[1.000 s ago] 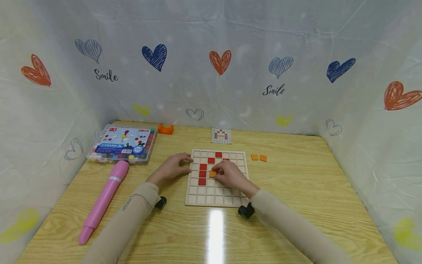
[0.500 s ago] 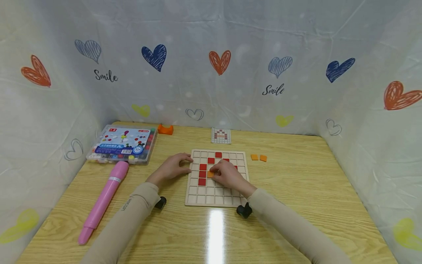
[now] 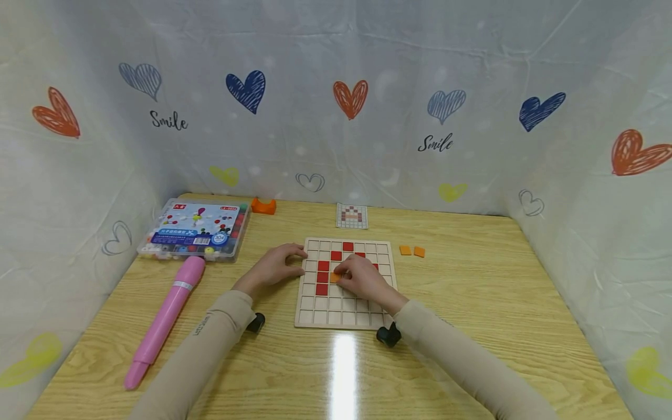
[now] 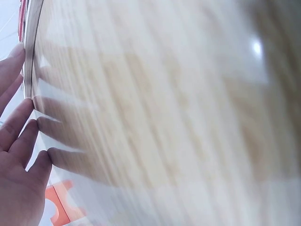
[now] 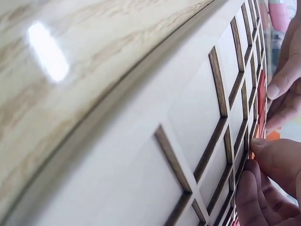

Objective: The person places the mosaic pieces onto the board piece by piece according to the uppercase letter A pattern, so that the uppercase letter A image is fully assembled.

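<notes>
A wooden grid board (image 3: 314, 315) lies flat on the table, with several red square tiles (image 3: 322, 277) set in its cells. My right hand (image 3: 363, 276) is over the board's middle, thumb and fingers pinching an orange square tile (image 3: 335, 278) at a cell just right of the red column. In the right wrist view the fingertips (image 5: 259, 147) are right at the grid, and little of the tile shows. At the board's left edge my left hand (image 3: 275, 266) touches the rim with thumb and fingers spread. The left wrist view shows those fingertips (image 4: 29, 104) along the edge.
Two orange tiles (image 3: 405, 250) lie right of the board. A small pattern card (image 3: 352, 216) is behind it. To the left are a clear box of molecule-model parts (image 3: 194, 229), a pink microphone-shaped stick (image 3: 165, 321) and an orange notched piece (image 3: 263, 206).
My right hand has shifted slightly left, bringing the orange tile into line beside the red column, and has held still over the last half second. The left hand has stayed in place.
</notes>
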Available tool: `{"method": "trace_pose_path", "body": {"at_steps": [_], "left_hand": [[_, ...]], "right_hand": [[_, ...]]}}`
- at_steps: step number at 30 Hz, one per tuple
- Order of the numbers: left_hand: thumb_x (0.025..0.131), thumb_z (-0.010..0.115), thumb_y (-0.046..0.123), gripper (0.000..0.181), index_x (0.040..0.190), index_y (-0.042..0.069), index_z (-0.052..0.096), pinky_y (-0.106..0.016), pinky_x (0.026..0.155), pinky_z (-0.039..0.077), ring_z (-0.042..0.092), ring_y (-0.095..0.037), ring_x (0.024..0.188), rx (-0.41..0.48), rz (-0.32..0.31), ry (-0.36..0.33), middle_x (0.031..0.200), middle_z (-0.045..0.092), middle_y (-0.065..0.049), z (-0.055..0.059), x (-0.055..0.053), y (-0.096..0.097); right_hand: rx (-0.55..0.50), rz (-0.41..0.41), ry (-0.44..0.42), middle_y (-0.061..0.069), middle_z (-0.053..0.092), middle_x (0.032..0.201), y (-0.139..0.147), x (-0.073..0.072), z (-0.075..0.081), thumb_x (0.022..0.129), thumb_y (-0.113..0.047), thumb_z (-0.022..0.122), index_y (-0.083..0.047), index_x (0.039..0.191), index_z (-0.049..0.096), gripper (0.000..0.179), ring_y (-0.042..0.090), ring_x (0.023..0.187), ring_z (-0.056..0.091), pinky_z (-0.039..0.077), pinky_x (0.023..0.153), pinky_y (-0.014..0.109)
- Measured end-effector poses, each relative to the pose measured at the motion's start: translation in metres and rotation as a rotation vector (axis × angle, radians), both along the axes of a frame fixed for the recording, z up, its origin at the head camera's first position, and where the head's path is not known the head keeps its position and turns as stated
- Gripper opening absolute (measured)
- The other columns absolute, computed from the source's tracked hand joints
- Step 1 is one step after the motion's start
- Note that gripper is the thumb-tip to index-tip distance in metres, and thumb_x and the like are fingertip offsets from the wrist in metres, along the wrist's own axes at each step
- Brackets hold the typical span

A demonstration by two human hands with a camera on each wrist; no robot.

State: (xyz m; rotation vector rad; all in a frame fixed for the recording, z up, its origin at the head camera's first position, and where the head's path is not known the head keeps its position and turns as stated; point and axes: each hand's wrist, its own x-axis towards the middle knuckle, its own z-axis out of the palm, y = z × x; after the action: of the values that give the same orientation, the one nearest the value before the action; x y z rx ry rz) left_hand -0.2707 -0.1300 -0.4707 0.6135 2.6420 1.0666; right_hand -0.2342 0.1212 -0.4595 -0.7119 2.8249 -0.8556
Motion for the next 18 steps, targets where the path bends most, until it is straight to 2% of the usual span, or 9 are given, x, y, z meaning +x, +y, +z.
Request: {"method": "trace_pose_path", "body": {"at_steps": [12, 18], "left_hand": [[0.089, 0.073, 0.017, 0.036, 0.122, 0.007, 0.065, -0.05, 0.117, 0.025, 0.036, -0.035, 0.139, -0.009, -0.01, 0.012, 0.144, 0.048, -0.016, 0.0, -0.001, 0.0], [0.089, 0.073, 0.018, 0.036, 0.123, 0.007, 0.065, -0.05, 0.117, 0.025, 0.036, -0.035, 0.139, -0.012, -0.007, 0.009, 0.145, 0.048, -0.016, -0.001, -0.001, 0.0]], "right_hand": [[-0.023, -0.011, 0.011, 0.005, 0.066, 0.099, 0.001, 0.001, -0.003, 0.086, -0.011, 0.073, -0.005, 0.106, 0.074, 0.021, 0.016, 0.085, 0.056, 0.049, 0.075, 0.031], [-0.136, -0.066, -0.012, 0.007, 0.064, 0.105, 0.011, 0.009, -0.004, 0.089, -0.012, 0.071, -0.004, 0.112, 0.071, 0.025, 0.016, 0.09, 0.064, 0.055, 0.08, 0.031]]}}
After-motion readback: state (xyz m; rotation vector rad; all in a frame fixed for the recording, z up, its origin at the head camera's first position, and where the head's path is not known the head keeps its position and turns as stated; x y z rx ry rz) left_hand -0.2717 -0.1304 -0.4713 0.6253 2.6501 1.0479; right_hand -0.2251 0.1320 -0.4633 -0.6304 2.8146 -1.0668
